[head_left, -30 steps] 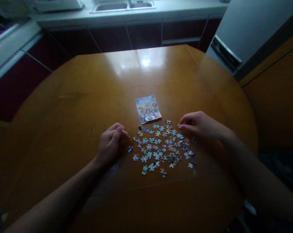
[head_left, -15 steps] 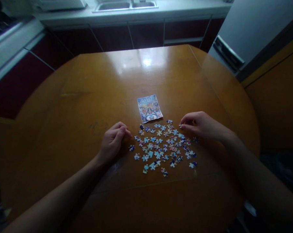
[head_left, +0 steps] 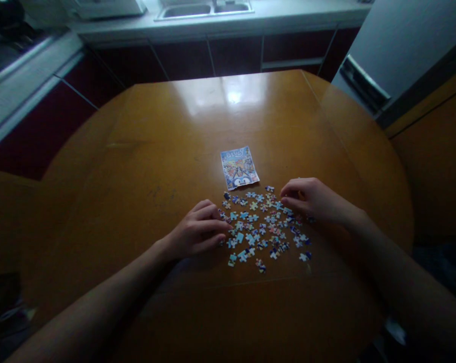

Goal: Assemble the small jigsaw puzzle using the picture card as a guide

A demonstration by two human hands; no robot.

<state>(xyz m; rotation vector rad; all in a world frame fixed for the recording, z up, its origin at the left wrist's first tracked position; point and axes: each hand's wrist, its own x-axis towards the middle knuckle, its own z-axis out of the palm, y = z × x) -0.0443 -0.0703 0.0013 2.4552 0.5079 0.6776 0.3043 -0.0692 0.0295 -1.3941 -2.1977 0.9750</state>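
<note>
Many small jigsaw puzzle pieces [head_left: 251,239], mostly light blue, white and dark blue, lie loose on the wooden table. Over the left edge of the spread is my left hand [head_left: 199,229], palm down, fingers loosely stretched and apart; its fingertips reach the nearest pieces and hide some of them. My right hand [head_left: 307,196] is at the upper right of the spread, thumb and fingers pinched together around a puzzle piece that is mostly hidden now. Just beyond the pieces lies a printed picture sheet [head_left: 240,168] with a blue cartoon character at its bottom.
The wooden table [head_left: 167,136] has a rounded outline. Behind it runs a counter with a double sink [head_left: 205,10] above dark red cabinets [head_left: 235,54]. A fridge [head_left: 397,45] stands at the right back.
My left hand has moved right onto the left edge of the pieces, and its curled fingers have stretched out. The right hand has barely moved. The view has shifted slightly.
</note>
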